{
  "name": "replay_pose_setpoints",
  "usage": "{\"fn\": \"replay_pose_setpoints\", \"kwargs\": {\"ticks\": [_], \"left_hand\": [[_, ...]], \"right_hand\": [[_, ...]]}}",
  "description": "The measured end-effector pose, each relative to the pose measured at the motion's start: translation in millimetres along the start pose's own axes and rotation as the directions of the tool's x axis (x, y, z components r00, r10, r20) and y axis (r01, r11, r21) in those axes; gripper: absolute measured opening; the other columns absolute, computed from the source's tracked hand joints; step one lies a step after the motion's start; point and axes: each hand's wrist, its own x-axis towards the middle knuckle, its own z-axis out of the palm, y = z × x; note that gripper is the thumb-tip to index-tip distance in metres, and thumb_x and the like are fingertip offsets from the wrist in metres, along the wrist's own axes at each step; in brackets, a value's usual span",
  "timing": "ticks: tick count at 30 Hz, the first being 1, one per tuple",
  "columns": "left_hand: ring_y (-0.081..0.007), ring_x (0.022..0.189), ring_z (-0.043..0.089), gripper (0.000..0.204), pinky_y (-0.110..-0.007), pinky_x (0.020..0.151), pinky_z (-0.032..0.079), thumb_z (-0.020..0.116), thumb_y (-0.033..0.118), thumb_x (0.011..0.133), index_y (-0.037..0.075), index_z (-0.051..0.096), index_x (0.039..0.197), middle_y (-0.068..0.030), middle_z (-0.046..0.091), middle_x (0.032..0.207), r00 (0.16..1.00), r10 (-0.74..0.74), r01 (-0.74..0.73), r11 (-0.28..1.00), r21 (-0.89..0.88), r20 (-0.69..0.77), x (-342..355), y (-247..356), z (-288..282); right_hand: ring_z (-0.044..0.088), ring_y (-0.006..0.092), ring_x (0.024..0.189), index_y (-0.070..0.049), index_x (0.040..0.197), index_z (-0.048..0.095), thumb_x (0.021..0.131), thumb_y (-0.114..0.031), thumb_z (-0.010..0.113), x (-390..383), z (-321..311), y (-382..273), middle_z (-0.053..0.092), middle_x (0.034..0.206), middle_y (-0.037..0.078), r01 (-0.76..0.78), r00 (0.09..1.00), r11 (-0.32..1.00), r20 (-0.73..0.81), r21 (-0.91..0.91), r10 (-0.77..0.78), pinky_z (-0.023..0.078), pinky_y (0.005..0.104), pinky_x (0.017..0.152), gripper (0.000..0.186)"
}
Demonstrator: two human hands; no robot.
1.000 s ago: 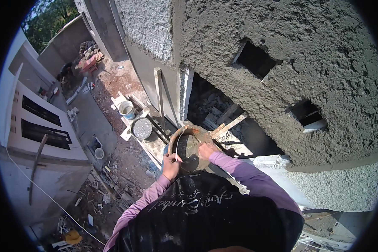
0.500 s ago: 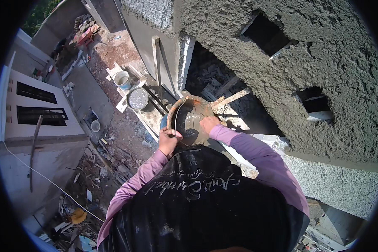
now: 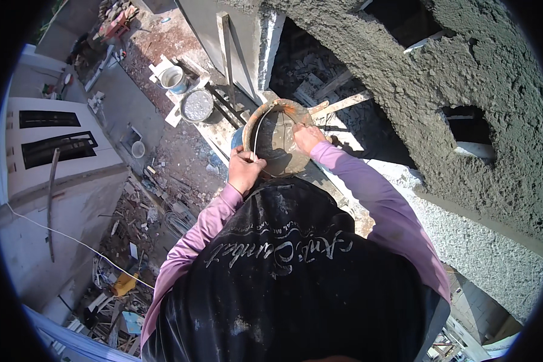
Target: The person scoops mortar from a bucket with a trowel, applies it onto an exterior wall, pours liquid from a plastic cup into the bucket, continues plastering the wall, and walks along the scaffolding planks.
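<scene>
A mortar-stained bucket [image 3: 277, 148], blue outside, with a worn orange rim and a thin wire handle, stands tilted in front of me, grey wet residue inside. My left hand [image 3: 245, 169] is closed on its near left side at the handle. My right hand [image 3: 308, 139] is at the right inner part of the bucket, fingers curled; what they hold is hidden. Beyond the bucket, a smaller pail [image 3: 173, 78] and a tub of grey mortar [image 3: 196, 107] stand on white-splattered boards [image 3: 214, 136].
A rough plastered wall [image 3: 476, 72] with square openings fills the right side. A dark opening with debris [image 3: 314, 66] and protruding timbers [image 3: 350, 102] lie behind the bucket. Far below left are rubble [image 3: 123, 253], a window wall [image 3: 48, 163] and a slanting wire [image 3: 78, 244].
The bucket and both hands sit higher in the picture, and the surroundings have shifted upward too as the view moved. Both hands stay at the bucket.
</scene>
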Motion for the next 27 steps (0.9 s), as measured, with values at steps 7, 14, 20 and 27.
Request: {"fn": "replay_pose_setpoints", "kwargs": {"ticks": [7, 14, 20, 27], "left_hand": [[-0.0293, 0.114, 0.046, 0.025, -0.037, 0.095, 0.04, 0.077, 0.019, 0.068, 0.003, 0.06, 0.06, -0.0084, 0.065, 0.074, 0.999, -0.042, 0.044, 0.994, -0.1, 0.027, 2, -7, -3], [-0.0301, 0.111, 0.047, 0.02, -0.038, 0.096, 0.039, 0.075, 0.019, 0.068, 0.002, 0.065, 0.065, -0.0135, 0.064, 0.079, 0.997, -0.052, 0.056, 0.995, -0.084, 0.049, 2, -10, 5], [-0.0273, 0.109, 0.048, 0.017, -0.039, 0.098, 0.037, 0.074, 0.017, 0.067, 0.003, 0.066, 0.063, -0.0104, 0.064, 0.078, 0.998, -0.018, 0.025, 0.992, -0.122, 0.057, 7, -1, 3], [-0.0293, 0.108, 0.047, 0.019, -0.038, 0.095, 0.038, 0.073, 0.019, 0.066, 0.002, 0.065, 0.062, -0.0129, 0.064, 0.079, 1.0, -0.012, 0.011, 0.989, -0.145, 0.0, 6, -9, -2]], "right_hand": [[0.069, 0.033, 0.072, 0.0, 0.083, 0.065, 0.072, -0.013, 0.061, -25, -31, -19, 0.066, 0.077, 0.02, 0.182, 0.975, 0.967, 0.091, 0.175, -0.2, 0.055, 0.0418, 0.067, 0.018], [0.07, 0.0314, 0.072, -0.004, 0.083, 0.072, 0.071, -0.019, 0.066, 0, -28, 9, 0.069, 0.082, 0.02, 0.006, 0.986, 0.996, 0.167, -0.09, 0.01, 0.055, 0.0402, 0.067, 0.02], [0.059, 0.0172, 0.05, -0.002, 0.084, 0.068, 0.078, -0.026, 0.069, -8, 7, 7, 0.061, 0.065, 0.007, -0.588, 0.683, 0.599, 0.731, 0.543, 0.008, 0.048, 0.0315, 0.044, 0.025], [0.06, 0.0141, 0.058, -0.003, 0.085, 0.065, 0.088, -0.022, 0.064, -18, -14, -26, 0.061, 0.07, 0.006, -0.696, 0.676, -0.332, 0.737, 0.637, -0.003, 0.045, 0.03, 0.043, 0.019]]}}
